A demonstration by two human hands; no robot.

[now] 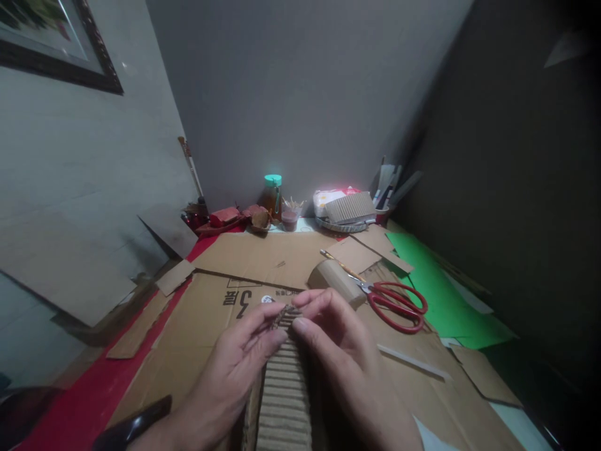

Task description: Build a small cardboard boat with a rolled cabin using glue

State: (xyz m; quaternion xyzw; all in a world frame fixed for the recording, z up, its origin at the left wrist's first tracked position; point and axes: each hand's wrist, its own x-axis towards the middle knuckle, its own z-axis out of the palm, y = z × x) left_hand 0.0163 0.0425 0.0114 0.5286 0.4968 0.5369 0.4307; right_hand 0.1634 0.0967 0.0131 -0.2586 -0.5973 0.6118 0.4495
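A long strip of corrugated cardboard [285, 401], its ridges facing up, runs from the bottom edge up between my hands. My left hand [244, 351] pinches the far end of it from the left, thumb on top near the edge. From the right, my right hand [335, 338] grips the same end, with its thumb pressed on the ridges and the fingers curled behind. The far end looks curled or folded between my fingertips. Beyond my right hand lie red-handled scissors [397, 307], next to a curved tan piece [335, 282] and a pencil [342, 265].
Flat cardboard [188, 313] covers the red table surface [96, 388]. Green sheets [441, 294] and a white stick [413, 362] are at the right. Along the back stand a teal-lidded bottle [273, 194], a small cup [290, 218] and a tray [342, 224].
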